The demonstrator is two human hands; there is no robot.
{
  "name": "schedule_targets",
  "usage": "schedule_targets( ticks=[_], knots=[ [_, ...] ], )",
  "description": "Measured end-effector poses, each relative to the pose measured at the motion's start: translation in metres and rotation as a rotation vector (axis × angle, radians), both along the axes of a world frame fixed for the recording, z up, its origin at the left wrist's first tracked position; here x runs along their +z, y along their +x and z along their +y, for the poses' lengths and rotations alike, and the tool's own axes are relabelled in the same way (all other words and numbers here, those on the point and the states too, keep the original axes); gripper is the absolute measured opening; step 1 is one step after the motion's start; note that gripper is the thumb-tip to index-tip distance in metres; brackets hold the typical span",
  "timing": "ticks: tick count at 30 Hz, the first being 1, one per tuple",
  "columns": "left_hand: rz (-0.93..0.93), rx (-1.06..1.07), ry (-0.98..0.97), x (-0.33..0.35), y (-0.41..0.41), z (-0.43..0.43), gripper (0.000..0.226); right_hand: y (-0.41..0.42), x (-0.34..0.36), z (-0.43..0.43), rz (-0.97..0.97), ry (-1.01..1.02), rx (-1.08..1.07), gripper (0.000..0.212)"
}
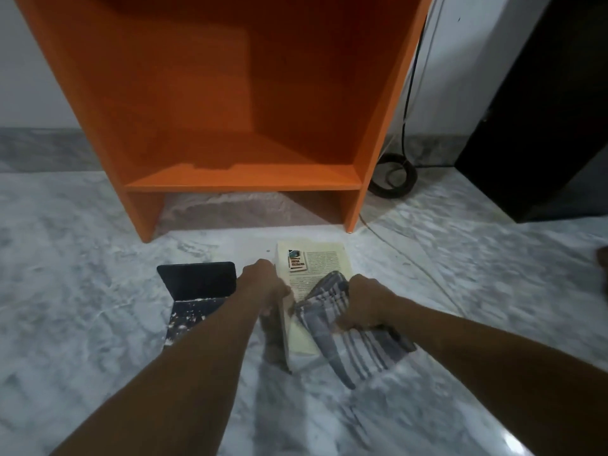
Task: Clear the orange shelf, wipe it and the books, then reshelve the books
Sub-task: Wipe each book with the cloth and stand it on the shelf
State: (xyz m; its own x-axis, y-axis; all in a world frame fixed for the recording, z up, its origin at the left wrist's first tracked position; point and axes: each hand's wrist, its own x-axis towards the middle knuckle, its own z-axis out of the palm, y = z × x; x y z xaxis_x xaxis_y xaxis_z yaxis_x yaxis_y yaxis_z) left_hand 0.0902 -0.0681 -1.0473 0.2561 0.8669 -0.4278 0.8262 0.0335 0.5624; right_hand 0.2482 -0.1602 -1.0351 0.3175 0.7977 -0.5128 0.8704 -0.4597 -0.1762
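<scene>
Item, striped grey-and-white cloth (345,343): bunched in my right hand (365,301), fingers curled round it, its lower part trailing towards me and blurred; the cloth lies against the book's cover. Item, book (316,264): cream cover facing up, bearing a small picture and blocks of print too small to read; on the floor in front of the shelf, its left edge pinched in my left hand (263,281), thumb on top; whether that edge is lifted off the floor I cannot tell. Item, black bookend (197,281): L-shaped, just left of my left forearm, base speckled with pale flecks, upright plate at the far end. Item, grey-veined marble floor (98,291): under all of the above. Item, orange shelf (243,184): standing beyond the book against a white wall (33,60), lower board marked with a pale smear near the front. Item, black cable coil (391,176): on the floor just right of the shelf's right leg. Item, black cabinet (543,126): far right.
</scene>
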Motion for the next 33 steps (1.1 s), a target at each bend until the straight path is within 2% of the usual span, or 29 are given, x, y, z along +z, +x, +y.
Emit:
schedule_targets(
  ticks=[3, 4, 7, 9, 13, 18, 22, 24, 25, 27, 30, 33],
  knots=[
    [-0.066, 0.042, -0.115, -0.013, 0.000, 0.000, 0.027, 0.016, 0.003, 0.008, 0.039, 0.147, -0.139, 0.030],
    [-0.081, 0.059, -0.132, -0.018, 0.001, 0.001, 0.028, 0.021, 0.003, 0.011, 0.047, 0.204, -0.200, 0.023],
    [-0.100, 0.108, -0.132, -0.026, 0.003, 0.003, 0.039, 0.027, -0.002, 0.020, 0.146, 0.241, -0.314, 0.017],
    [-0.070, 0.092, -0.118, -0.029, 0.005, 0.007, 0.033, 0.018, -0.009, 0.021, 0.195, 0.223, -0.346, 0.015],
    [-0.017, 0.097, -0.110, -0.030, 0.006, 0.010, 0.027, 0.006, -0.015, 0.023, 0.175, 0.277, -0.414, 0.027],
    [0.002, 0.107, -0.100, -0.032, 0.005, 0.009, 0.028, 0.010, -0.019, 0.021, 0.398, 0.309, -0.624, 0.024],
    [-0.066, 0.160, -0.106, -0.034, 0.005, 0.007, 0.029, 0.011, -0.021, 0.023, 0.461, 0.336, -0.676, 0.022],
    [-0.136, 0.206, -0.141, -0.036, 0.004, 0.007, 0.036, 0.013, -0.021, 0.025, 0.538, 0.358, -0.720, 0.015],
    [-0.157, 0.219, -0.159, -0.036, 0.003, 0.009, 0.033, 0.013, -0.019, 0.026, 0.591, 0.371, -0.732, 0.015],
    [-0.175, 0.256, -0.213, -0.039, 0.000, 0.011, 0.022, 0.012, -0.016, 0.029, 0.686, 0.394, -0.730, 0.026],
    [-0.188, 0.263, -0.227, -0.040, -0.003, 0.011, 0.018, 0.011, -0.012, 0.026, 0.773, 0.425, -0.712, 0.040],
    [-0.175, 0.262, -0.213, -0.035, -0.003, 0.008, 0.016, 0.013, -0.011, 0.019, 0.859, 0.430, -0.796, 0.058]
  ],
)
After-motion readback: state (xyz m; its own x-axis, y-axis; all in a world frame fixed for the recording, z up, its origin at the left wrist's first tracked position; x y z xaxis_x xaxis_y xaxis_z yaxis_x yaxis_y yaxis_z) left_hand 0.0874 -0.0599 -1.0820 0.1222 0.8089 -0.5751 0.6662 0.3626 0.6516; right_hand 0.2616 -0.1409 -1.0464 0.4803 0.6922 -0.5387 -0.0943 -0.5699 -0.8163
